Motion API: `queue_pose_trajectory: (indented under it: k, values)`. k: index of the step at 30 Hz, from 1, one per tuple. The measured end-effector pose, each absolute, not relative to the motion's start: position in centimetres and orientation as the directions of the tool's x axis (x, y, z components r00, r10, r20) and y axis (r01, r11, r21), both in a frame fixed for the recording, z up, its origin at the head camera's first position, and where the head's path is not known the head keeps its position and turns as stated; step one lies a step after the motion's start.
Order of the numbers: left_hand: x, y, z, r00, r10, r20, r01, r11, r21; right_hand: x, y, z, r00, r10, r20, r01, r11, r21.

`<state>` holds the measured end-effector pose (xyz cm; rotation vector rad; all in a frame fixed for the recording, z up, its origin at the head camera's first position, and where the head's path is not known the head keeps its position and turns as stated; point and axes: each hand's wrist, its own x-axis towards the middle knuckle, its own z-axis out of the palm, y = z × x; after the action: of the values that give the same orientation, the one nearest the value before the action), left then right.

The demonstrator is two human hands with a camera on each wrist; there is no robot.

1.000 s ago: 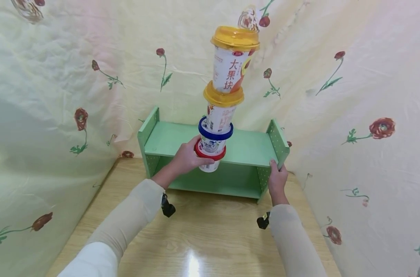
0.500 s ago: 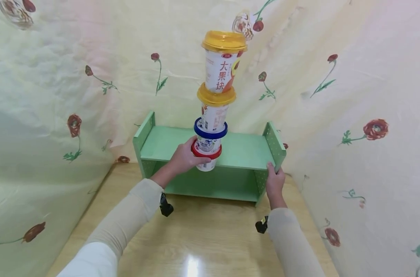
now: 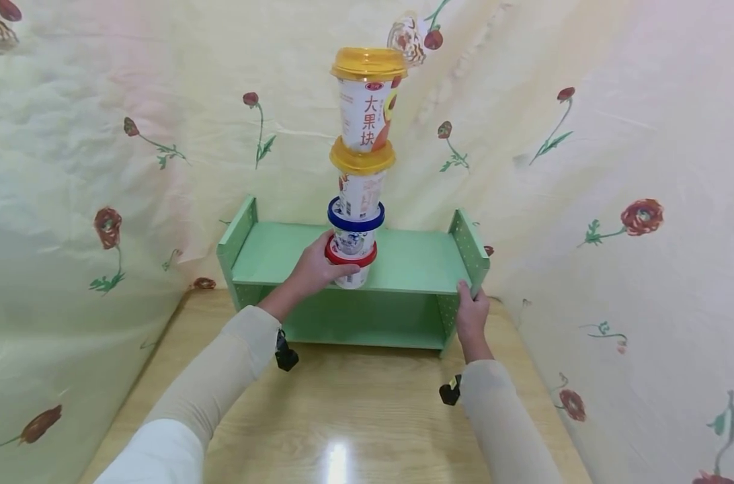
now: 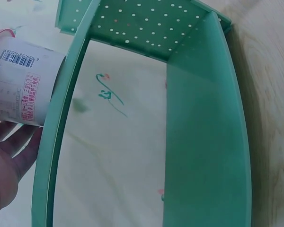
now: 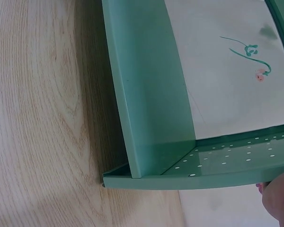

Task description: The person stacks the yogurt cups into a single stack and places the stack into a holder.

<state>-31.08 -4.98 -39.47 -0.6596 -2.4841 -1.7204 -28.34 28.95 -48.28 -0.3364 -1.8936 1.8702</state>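
My left hand [image 3: 311,270] grips the bottom cup [image 3: 353,277], a white one with a red lid, of an upright, slightly leaning stack. Above it sit a blue-lidded cup [image 3: 350,243], then a white cup with a yellow lid [image 3: 362,195]. A larger yellow-lidded cup [image 3: 367,114] tops the stack. The bottom cup's base is at the front edge of the green shelf's [image 3: 412,259] upper board; whether it rests there I cannot tell. My right hand [image 3: 472,312] holds the shelf's right front edge, thumb on the board. In the left wrist view, the cup's barcode side [image 4: 19,80] shows beside the board.
The two-tier shelf has raised perforated side panels [image 3: 471,249] and stands on a wood-grain surface [image 3: 367,390]. Its lower board [image 3: 367,333] lies below the stack. Flower-patterned cloth [image 3: 191,181] surrounds the back and both sides.
The stack's base has come up and back, from in front of the upper board's edge to level with it. The right hand keeps its hold. The head view has shifted slightly.
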Motion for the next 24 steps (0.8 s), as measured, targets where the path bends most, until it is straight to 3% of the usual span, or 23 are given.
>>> queue_pose_trajectory:
  k: [24]
  values:
    - [-34.6,-3.9,-37.7,-0.943,0.304,0.138,0.253,0.380,0.890,-28.1,29.5,-48.3,-0.887,0.443,0.130,-0.106,0.077,-0.991]
